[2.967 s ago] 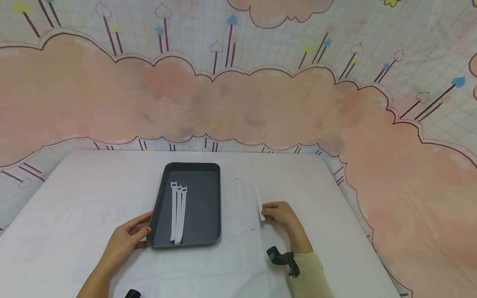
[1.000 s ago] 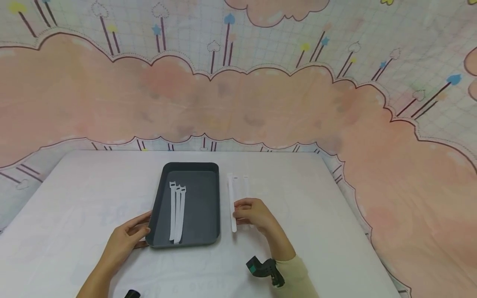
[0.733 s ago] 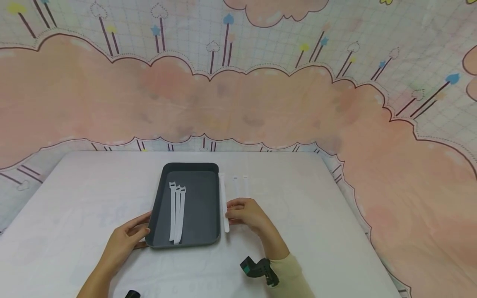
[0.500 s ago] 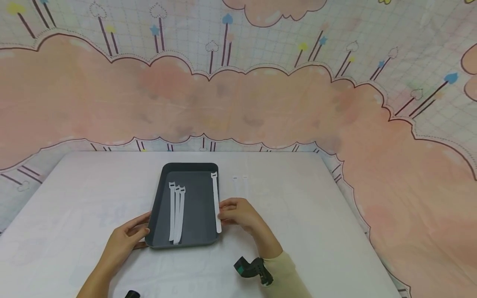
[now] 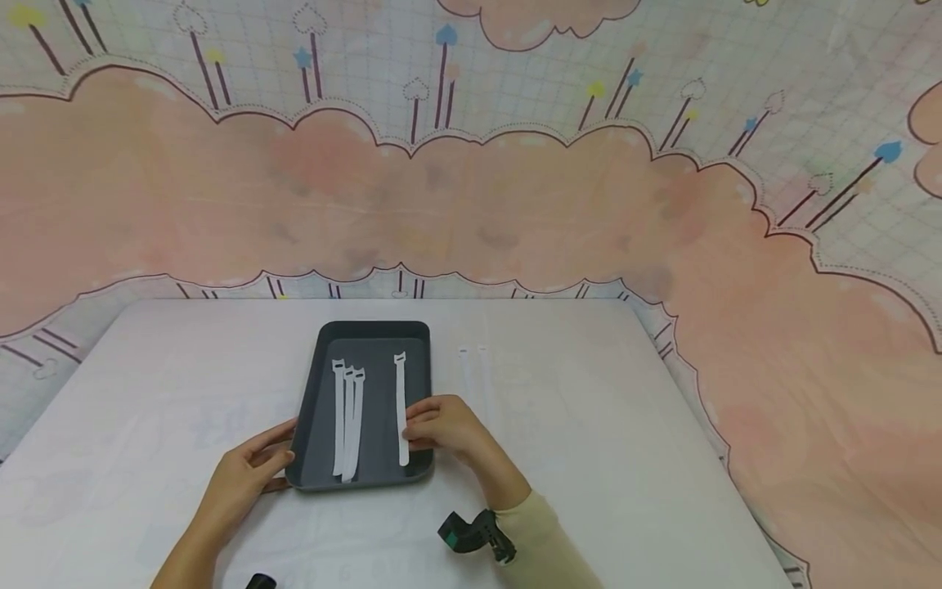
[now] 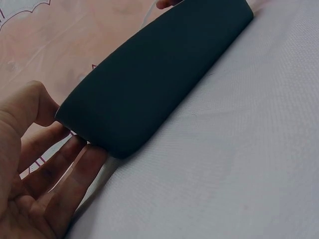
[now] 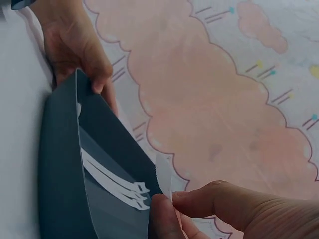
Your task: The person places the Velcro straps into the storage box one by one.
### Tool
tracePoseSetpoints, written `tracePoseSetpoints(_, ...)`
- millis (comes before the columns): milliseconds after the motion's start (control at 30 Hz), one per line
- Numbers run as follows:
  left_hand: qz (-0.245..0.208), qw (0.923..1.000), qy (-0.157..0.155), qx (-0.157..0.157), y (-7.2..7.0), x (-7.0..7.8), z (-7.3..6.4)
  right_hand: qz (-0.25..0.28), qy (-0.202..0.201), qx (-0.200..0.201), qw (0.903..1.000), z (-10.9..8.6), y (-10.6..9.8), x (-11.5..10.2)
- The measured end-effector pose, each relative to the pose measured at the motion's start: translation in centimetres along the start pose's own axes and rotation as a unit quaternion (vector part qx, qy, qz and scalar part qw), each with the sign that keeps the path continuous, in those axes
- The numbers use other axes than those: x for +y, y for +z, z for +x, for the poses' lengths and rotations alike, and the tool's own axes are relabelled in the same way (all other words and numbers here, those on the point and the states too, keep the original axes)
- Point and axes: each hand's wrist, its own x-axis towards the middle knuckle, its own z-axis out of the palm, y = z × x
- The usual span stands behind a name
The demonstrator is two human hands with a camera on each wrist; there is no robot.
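Note:
My left hand (image 5: 239, 478) grips the near-left corner of a dark grey tray (image 5: 374, 330), thumb at the rim and fingers against the outer wall. In my right hand (image 5: 449, 427), a white hook-and-loop cable tie (image 5: 401, 393) is pinched between thumb and fingertips, over the tray's right half. Whether that tie touches the tray floor I cannot tell. Three white cable ties (image 5: 348, 425) lie side by side in the tray's left half, slotted heads toward the far end. In the right wrist view, the pinched tie (image 7: 164, 172) stands up from my fingertips.
Two more pale cable ties (image 5: 483, 376) lie on the white table (image 5: 589, 425) right of the tray, faint against the cloth. A black wrist camera (image 5: 474, 533) sits on my right wrist. A patterned backdrop (image 5: 441, 213) hangs behind the table.
My right hand has picked up a cable tie from the table's right side and carried it left over the tray's right rim. My left hand has stayed at the tray's corner.

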Motion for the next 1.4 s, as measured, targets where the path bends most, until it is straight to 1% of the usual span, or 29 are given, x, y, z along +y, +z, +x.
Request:
tracePoseSetpoints(167,-0.004,1.0000,-0.007,-0.001,0.1,0.0,-0.1,-0.022,-0.006,-0.006,0.9997,0.2,0.8,0.1)
tracePoseSetpoints(533,-0.002,0.9999,-0.013,-0.002,0.1,0.1,0.1,-0.036,-0.005,-0.001,0.9993,0.7,2.5,0.1)
tracePoseSetpoints(767,0.000,0.9999,-0.017,-0.003,0.1,0.3,0.0,-0.039,0.011,0.004,0.9992,1.5,3.2,0.4)
tracePoseSetpoints(967,0.002,1.0000,-0.008,-0.002,-0.1,0.1,-0.1,-0.039,0.024,0.010,0.9989,1.7,3.7,0.4)
tracePoseSetpoints(1200,-0.002,0.9999,-0.012,-0.005,0.0,-0.1,-0.1,-0.081,0.039,-0.004,0.9960,2.0,4.1,0.6)
tracePoseSetpoints(1333,-0.001,0.9999,-0.012,-0.003,0.1,0.0,-0.2,-0.095,0.041,0.007,0.9946,2.0,4.5,0.9)
tracePoseSetpoints(1400,0.000,0.9999,-0.012,-0.001,0.1,0.0,-0.2,-0.106,0.036,0.014,0.9936,1.9,4.7,1.1)
